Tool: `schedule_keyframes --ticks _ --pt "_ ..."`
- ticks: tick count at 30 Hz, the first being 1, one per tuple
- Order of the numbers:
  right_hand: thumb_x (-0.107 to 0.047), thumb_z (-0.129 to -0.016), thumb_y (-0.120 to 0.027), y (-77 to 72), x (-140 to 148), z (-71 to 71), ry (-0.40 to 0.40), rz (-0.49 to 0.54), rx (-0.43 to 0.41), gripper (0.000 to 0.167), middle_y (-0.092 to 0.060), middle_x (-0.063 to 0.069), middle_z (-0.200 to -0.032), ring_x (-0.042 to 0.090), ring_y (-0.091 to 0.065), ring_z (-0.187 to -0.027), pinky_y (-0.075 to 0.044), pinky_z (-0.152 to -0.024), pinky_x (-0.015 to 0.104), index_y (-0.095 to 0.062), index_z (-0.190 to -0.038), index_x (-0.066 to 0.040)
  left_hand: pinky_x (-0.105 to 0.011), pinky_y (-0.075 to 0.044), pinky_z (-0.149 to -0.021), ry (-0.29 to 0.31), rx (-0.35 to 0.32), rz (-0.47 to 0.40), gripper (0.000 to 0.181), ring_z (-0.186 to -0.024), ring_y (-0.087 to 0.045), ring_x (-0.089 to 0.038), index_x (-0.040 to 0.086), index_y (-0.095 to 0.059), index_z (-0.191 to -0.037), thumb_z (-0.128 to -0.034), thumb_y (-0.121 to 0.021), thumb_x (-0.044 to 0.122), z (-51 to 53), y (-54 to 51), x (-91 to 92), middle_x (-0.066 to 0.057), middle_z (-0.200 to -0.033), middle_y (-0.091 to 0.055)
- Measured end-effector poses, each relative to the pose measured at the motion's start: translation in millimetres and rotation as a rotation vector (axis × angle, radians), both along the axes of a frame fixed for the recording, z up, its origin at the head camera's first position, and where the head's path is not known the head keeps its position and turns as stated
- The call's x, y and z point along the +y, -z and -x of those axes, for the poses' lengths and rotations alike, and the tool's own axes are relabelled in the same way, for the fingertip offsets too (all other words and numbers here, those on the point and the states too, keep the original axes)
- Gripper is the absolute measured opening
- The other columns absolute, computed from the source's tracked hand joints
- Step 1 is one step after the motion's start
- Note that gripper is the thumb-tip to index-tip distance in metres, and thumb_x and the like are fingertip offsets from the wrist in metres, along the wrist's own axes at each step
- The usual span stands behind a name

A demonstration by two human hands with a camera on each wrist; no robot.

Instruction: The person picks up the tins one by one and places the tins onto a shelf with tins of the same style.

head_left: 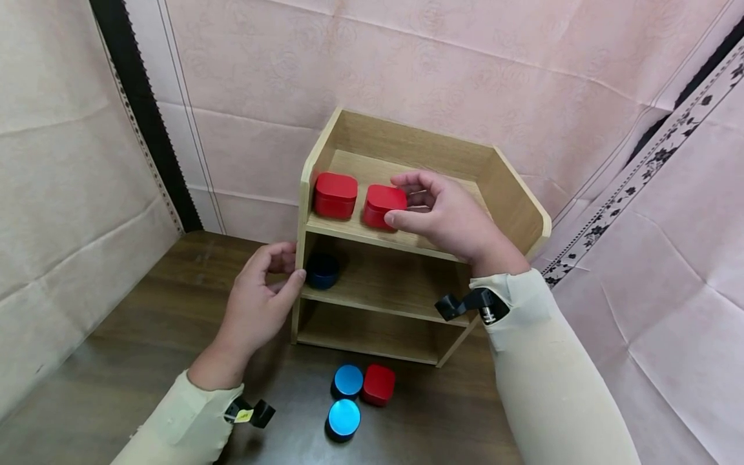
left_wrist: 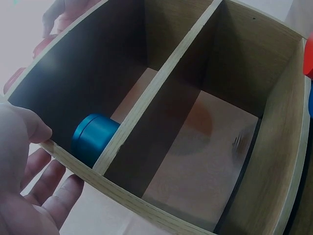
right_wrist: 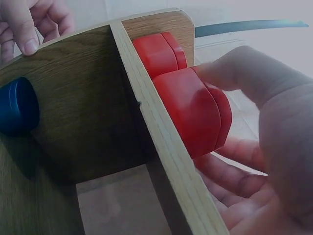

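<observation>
A small wooden shelf unit (head_left: 383, 305) stands on the table. On its top level, my right hand (head_left: 450, 216) holds a red square tin (head_left: 382, 201) between thumb and fingers; in the right wrist view that tin (right_wrist: 188, 110) sits by the board's front edge. Just left of it stands another red tin (head_left: 336, 195). My left hand (head_left: 256, 303) grips the unit's left side panel, its thumb at the front edge and the other fingers outside, as the left wrist view shows. Close to this thumb, a blue round tin (head_left: 322, 270) is on the middle level.
In front of the unit, two blue round tins (head_left: 343, 418) and one red square tin (head_left: 379, 385) are grouped on the dark wooden table (head_left: 442, 413). Pale cloth curtains (head_left: 244, 77) hang behind and at both sides. The unit's raised right side (head_left: 517, 206) rises beside my right wrist.
</observation>
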State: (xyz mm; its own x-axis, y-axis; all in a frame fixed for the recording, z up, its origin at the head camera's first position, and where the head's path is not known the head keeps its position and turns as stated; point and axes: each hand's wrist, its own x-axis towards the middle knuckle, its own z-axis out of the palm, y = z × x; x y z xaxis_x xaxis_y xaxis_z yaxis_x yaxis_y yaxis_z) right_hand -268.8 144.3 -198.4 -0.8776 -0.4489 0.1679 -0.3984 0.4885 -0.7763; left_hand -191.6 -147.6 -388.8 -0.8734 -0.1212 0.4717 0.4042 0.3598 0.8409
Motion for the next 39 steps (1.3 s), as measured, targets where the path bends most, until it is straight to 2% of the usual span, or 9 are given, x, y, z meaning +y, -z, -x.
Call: schedule_keyframes --ticks 6,12,21,28,35,39 --pt "-0.03 -0.099 -0.086 -0.5 4 -3.7 0.021 0.039 0.05 0.062 -0.067 0.003 -0.147 0.021 -0.067 -0.132 -0.06 -0.103 0.031 -0.062 -0.155 -0.021 -0.017 -0.062 -0.089 0.001 0.002 -0.002 0.04 -0.12 -0.065 -0.023 0.011 -0.061 -0.148 -0.11 -0.073 0.015 2.1 -1.2 -0.3 -0.01 -0.132 -0.067" --pt "-0.03 -0.099 -0.086 -3.2 5 -6.0 0.026 0.086 0.083 0.058 -0.064 0.009 -0.15 0.02 -0.068 -0.131 -0.062 -0.097 0.026 -0.065 -0.153 -0.024 -0.017 -0.062 -0.088 0.007 0.009 -0.019 0.039 -0.119 -0.065 -0.022 0.01 -0.062 -0.147 -0.1098 -0.073 0.015 3.5 -2.5 -0.5 -0.01 -0.132 -0.067" --pt "-0.031 -0.099 -0.085 -5.5 9 -15.9 0.037 0.042 0.084 0.058 -0.065 0.004 -0.148 0.021 -0.068 -0.132 -0.061 -0.1 0.03 -0.064 -0.153 -0.027 -0.014 -0.061 -0.087 0.012 0.003 -0.02 0.04 -0.119 -0.065 -0.022 0.01 -0.061 -0.147 -0.1098 -0.073 0.015 2.9 -1.4 -0.1 -0.01 -0.132 -0.068" --pt "-0.028 -0.098 -0.087 -3.3 14 -25.3 0.036 0.039 0.109 0.061 -0.066 0.007 -0.148 0.022 -0.069 -0.13 -0.063 -0.097 0.03 -0.063 -0.154 -0.025 -0.012 -0.06 -0.088 0.014 -0.005 -0.029 0.04 -0.119 -0.064 -0.021 0.011 -0.061 -0.148 -0.1099 -0.073 0.015 1.5 0.3 -0.4 -0.01 -0.131 -0.067" --pt "-0.028 -0.097 -0.089 0.0 21 -38.4 0.056 0.033 0.121 0.061 -0.066 -0.002 -0.146 0.021 -0.068 -0.131 -0.062 -0.104 0.035 -0.064 -0.153 -0.028 -0.012 -0.06 -0.088 0.015 -0.005 -0.024 0.04 -0.119 -0.064 -0.021 0.011 -0.061 -0.147 -0.11 -0.073 0.016 0.8 -0.2 -0.2 -0.01 -0.131 -0.067" --pt "-0.024 -0.097 -0.089 5.1 24 -46.5 0.038 0.053 0.137 0.06 -0.066 0.004 -0.147 0.022 -0.068 -0.131 -0.061 -0.107 0.034 -0.064 -0.152 -0.025 -0.012 -0.061 -0.088 0.013 -0.003 -0.026 0.04 -0.119 -0.064 -0.02 0.01 -0.061 -0.147 -0.1097 -0.073 0.015 0.7 -0.4 -0.1 -0.01 -0.131 -0.067"
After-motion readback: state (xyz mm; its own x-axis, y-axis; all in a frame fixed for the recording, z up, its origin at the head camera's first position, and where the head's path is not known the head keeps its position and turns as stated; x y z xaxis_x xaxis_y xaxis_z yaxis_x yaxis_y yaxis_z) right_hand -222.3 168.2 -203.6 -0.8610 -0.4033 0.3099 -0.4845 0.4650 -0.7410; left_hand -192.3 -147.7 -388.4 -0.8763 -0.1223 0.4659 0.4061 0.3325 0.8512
